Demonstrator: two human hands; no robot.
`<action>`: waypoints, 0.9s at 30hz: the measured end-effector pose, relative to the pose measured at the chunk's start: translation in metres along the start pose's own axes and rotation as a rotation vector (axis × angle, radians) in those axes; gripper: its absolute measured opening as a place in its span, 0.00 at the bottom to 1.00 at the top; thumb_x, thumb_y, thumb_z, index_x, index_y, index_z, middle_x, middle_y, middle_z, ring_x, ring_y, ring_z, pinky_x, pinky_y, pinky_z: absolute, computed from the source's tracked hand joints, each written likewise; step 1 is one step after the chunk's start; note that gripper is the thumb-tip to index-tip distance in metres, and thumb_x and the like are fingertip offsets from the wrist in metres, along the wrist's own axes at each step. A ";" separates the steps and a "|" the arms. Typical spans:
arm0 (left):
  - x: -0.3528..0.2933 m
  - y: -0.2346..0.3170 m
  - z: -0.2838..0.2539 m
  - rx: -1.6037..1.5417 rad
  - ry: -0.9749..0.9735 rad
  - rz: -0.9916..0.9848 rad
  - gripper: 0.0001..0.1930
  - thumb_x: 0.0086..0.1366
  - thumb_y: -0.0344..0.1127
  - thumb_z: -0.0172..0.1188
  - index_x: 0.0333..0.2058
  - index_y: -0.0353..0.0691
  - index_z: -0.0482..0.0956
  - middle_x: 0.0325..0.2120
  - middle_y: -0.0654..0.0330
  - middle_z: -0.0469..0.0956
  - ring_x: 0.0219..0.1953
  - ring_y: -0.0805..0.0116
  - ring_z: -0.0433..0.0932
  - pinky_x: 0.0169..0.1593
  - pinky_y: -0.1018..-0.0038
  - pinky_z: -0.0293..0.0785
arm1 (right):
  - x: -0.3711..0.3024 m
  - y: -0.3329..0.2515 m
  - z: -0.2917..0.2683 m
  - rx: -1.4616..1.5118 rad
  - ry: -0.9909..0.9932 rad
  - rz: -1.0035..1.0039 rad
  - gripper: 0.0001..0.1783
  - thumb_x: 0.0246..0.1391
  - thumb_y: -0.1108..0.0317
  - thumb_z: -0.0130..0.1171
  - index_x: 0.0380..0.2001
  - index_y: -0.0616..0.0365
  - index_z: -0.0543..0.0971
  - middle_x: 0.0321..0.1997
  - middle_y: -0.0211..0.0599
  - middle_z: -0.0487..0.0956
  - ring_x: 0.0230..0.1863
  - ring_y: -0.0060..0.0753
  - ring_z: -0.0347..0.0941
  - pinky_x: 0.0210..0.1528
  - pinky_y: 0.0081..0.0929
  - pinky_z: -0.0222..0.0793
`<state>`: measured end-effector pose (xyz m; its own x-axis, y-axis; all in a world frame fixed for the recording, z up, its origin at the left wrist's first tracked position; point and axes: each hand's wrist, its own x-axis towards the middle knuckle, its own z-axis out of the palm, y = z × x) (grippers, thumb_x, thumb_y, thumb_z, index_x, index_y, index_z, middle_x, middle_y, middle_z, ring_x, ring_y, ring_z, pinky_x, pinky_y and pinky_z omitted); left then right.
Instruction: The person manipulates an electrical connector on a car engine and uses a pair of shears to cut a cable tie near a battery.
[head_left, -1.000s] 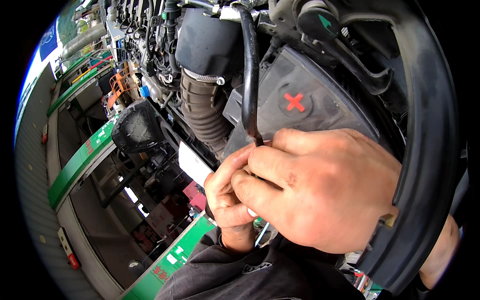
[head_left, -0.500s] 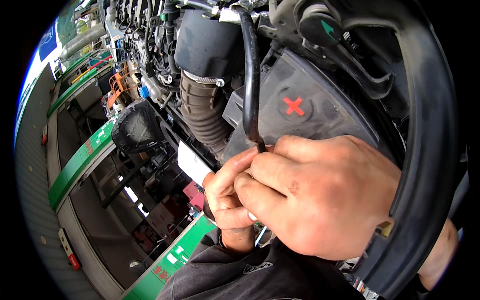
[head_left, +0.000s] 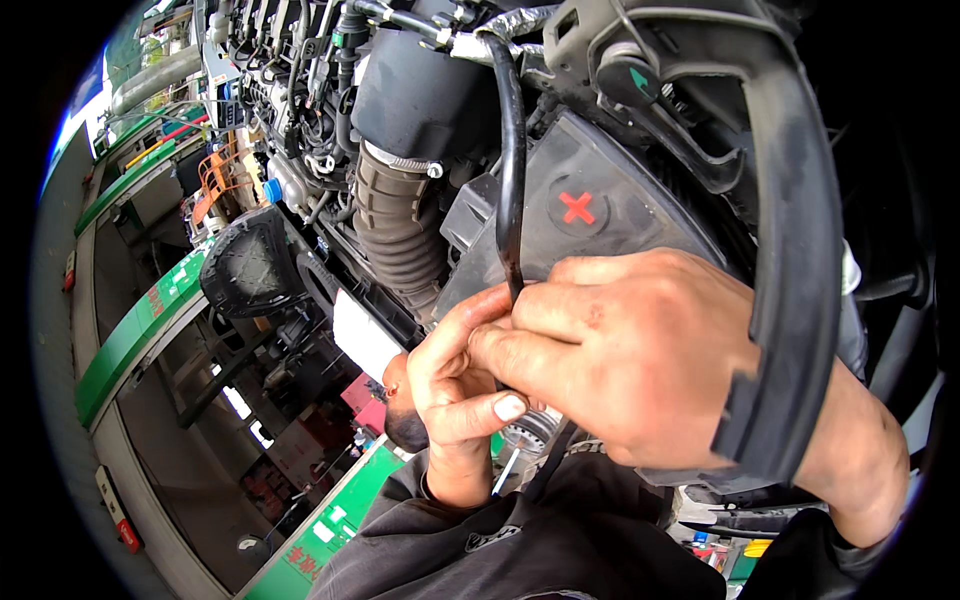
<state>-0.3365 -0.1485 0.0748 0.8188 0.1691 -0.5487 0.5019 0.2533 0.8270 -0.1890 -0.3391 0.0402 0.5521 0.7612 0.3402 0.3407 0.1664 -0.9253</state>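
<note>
A thick black hose point(head_left: 511, 180) drops from the engine bay's upper part into both my hands. My right hand point(head_left: 635, 350) grips it from the right, fingers bent and pressed together. Opposite, my left hand point(head_left: 450, 385) curls its fingers against the same hose, the thumb sticking out below. Fingers cover the part they hold, and a short dark piece shows beneath them. A curved black plastic frame piece point(head_left: 800, 240) crosses in front of my right wrist. Just beyond the hands lies a dark cover point(head_left: 640, 215) with a red cross point(head_left: 577, 208).
A ribbed intake duct point(head_left: 397, 215) with a metal clamp runs left of the hose. Further left are a dark mirror-like housing point(head_left: 250, 262), green-painted framing point(head_left: 130, 345) and part of a person's head point(head_left: 405, 425). A metal latch arm point(head_left: 700, 160) sits at upper right.
The view has shifted slightly. Both hands stay on the hose; my left thumb now stands further from the fingers, and more of my right wrist shows past the curved piece.
</note>
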 end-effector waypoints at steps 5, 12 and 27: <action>0.008 0.013 0.025 -0.073 -0.009 0.064 0.42 0.52 0.19 0.66 0.65 0.26 0.57 0.45 0.45 0.80 0.37 0.68 0.82 0.39 0.79 0.80 | 0.003 -0.008 -0.007 0.113 -0.110 0.099 0.20 0.44 0.81 0.65 0.44 0.63 0.77 0.35 0.43 0.82 0.37 0.48 0.81 0.37 0.39 0.78; 0.009 -0.008 0.030 0.195 0.093 0.279 0.28 0.51 0.23 0.69 0.53 0.31 0.76 0.26 0.65 0.77 0.20 0.88 0.69 0.24 0.87 0.63 | 0.003 -0.014 0.002 -0.002 -0.080 0.145 0.17 0.50 0.86 0.62 0.44 0.64 0.74 0.37 0.45 0.83 0.41 0.44 0.85 0.41 0.31 0.81; 0.015 -0.015 0.037 0.287 0.131 0.444 0.21 0.52 0.39 0.70 0.42 0.31 0.85 0.17 0.62 0.80 0.20 0.79 0.75 0.26 0.76 0.71 | -0.073 -0.162 0.037 -0.463 0.157 0.472 0.21 0.58 0.77 0.62 0.55 0.63 0.76 0.48 0.41 0.82 0.52 0.33 0.80 0.55 0.29 0.75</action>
<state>-0.3216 -0.1845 0.0592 0.9369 0.3228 -0.1342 0.1864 -0.1367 0.9729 -0.3125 -0.3982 0.1591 0.8138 0.5804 -0.0296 0.3076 -0.4734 -0.8254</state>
